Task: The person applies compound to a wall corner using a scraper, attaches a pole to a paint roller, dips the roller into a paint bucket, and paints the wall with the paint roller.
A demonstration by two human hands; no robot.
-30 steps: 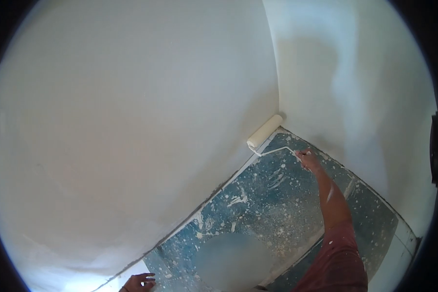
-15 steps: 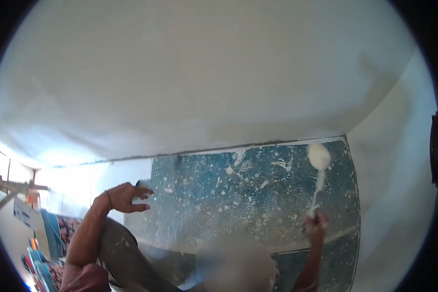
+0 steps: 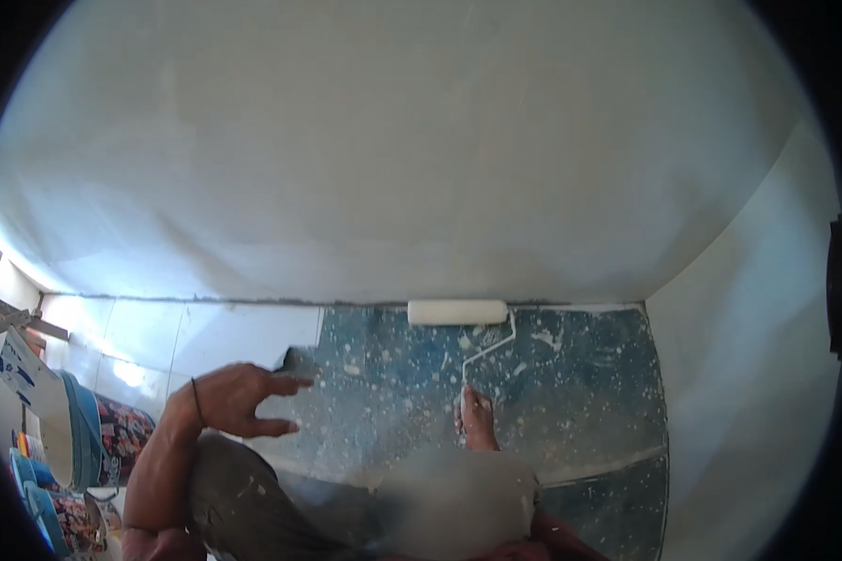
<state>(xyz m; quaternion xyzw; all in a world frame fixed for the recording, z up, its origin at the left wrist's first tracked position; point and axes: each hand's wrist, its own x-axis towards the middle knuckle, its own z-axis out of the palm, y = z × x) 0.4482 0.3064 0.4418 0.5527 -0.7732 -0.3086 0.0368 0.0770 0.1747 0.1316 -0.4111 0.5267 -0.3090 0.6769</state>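
Note:
My right hand is closed around the handle of a paint roller. The roller's pale, cream-coloured sleeve lies level near the foot of the wall, its bent wire frame leading down to my fist. Whether the sleeve touches the wall I cannot tell. My left hand, with a dark band at the wrist, hangs above my knee with thumb and fingers apart, holding nothing. Beneath both hands lies a blue-green floor sheet spattered with white paint.
Paint buckets with blue rims stand at the left, near a wooden frame. White floor tiles show beyond the sheet's left edge. A side wall meets the painted wall at the right. A blurred round patch covers the lower middle.
My right hand has brought the roller leftward from the right corner, and its sleeve now lies level along the wall's foot. The view has shifted; my left hand stays open near my knee.

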